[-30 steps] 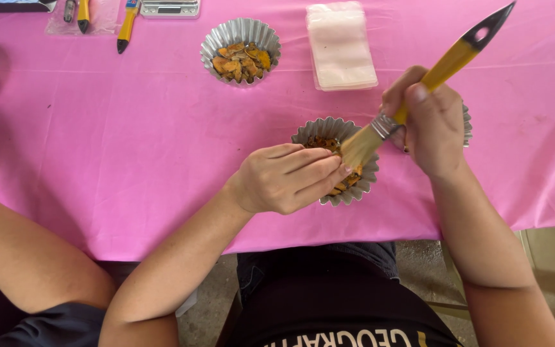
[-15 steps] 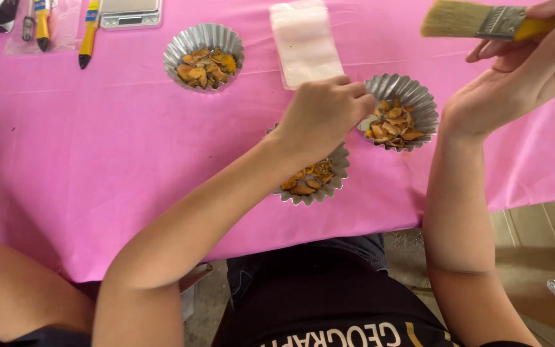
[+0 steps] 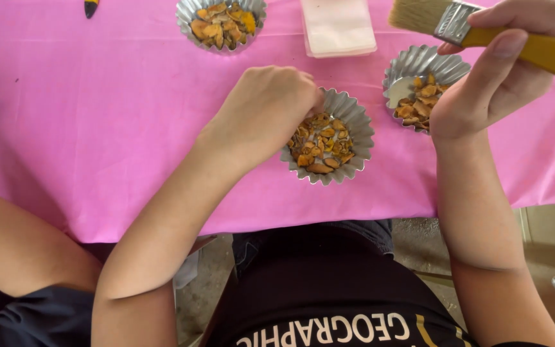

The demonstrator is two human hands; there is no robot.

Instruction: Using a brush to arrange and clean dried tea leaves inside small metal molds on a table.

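Head view looks straight down on my two hands over a bench covered in a pink cloth (image 3: 97, 115). My left hand (image 3: 268, 112) rests on the near rim of a fluted foil cup (image 3: 354, 122) that sits at the middle of the bench, close to the front edge. The fingers curl down over the cup's left side and touch it; whether they pinch the rim or only press on it, I cannot tell, since the back of the hand hides the fingertips. The cup holds small orange and brown chips (image 3: 321, 144).

My right hand (image 3: 502, 71) is raised above the bench at the upper right and is closed around the yellow handle of a flat paintbrush (image 3: 457, 22), thumb on the near side, bristles pointing left. Just beneath it stands a second foil cup (image 3: 419, 64), partly filled with the same chips, part of its shiny bottom bare. It stands just beside the middle cup, apart from it.

A third foil cup (image 3: 191, 13) of chips stands at the far edge, with a stack of pale paper sheets (image 3: 338, 26) to its right. Another person's bare arm (image 3: 20, 244) shows at the lower left.
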